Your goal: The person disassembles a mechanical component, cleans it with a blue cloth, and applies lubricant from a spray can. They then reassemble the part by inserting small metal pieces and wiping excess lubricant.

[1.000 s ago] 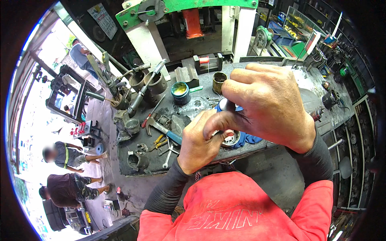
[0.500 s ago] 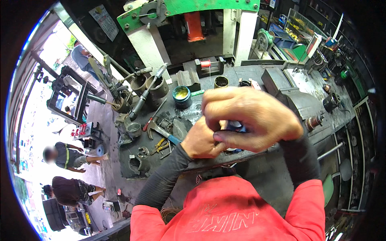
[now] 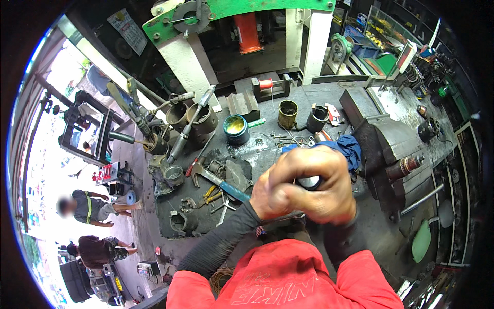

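My left hand (image 3: 264,198) and my right hand (image 3: 329,177) come together above the near edge of the workbench. The right hand is curled and blurred by motion, its fingers in front of the left. A small round object with a white face (image 3: 310,182) shows below the right hand's curled fingers; whether it is held I cannot make out. The left hand looks closed, its fingertips mostly hidden. A blue cloth (image 3: 348,150) lies just beyond the hands. At the back, red thread is wound on a spool (image 3: 266,83) in a dark holder, with a pale strand hanging toward me.
Left of my hands lie a claw hammer (image 3: 218,181), yellow-handled pliers (image 3: 211,194) and metal parts. Beyond stand an open blue grease tub (image 3: 236,129), a tin (image 3: 287,114) and a black cup (image 3: 317,119). A bench vise (image 3: 378,159) is at right; people stand at far left.
Both hands have moved down and closer to me, the right one also leftward. The tin, black cup and blue cloth have come into fuller view. The view has shifted slightly.
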{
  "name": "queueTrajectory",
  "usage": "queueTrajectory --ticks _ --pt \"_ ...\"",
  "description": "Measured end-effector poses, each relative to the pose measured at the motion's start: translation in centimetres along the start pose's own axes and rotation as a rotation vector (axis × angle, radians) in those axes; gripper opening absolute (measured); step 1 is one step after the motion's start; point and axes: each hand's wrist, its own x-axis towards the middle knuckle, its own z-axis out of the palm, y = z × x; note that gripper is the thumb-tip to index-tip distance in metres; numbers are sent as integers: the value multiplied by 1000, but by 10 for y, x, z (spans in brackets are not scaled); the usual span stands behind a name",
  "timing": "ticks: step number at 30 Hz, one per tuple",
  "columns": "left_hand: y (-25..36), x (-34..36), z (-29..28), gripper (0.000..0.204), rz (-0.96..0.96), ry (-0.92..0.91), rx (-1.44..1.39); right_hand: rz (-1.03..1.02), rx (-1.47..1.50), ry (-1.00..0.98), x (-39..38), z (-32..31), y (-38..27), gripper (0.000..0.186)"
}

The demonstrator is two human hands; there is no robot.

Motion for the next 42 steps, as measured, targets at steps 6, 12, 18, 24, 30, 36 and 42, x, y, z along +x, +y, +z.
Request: queueTrajectory --ticks 6,12,18,24,30,36,42 --pt "1 1 -12 52 -36 -32 -215 146 404 -134 -15 -17 23 44" --pt "-9 -2 9 53 133 87 41 31 472 -30 -25 -11 33 46" --pt "-5 -5 1 22 161 5 69 -91 -203 464 -31 17 22 33" --pt "1 1 -3 34 -194 -103 -331 -53 345 -37 2 -3 10 36" --pt "-3 -4 -1 33 186 -42 111 -62 366 -57 -5 -11 30 45" --pt "-7 -8 6 30 203 6 130 -57 257 97 -24 -10 27 43" --pt "-6 -6 8 26 203 53 71 111 -212 399 -25 16 10 52"
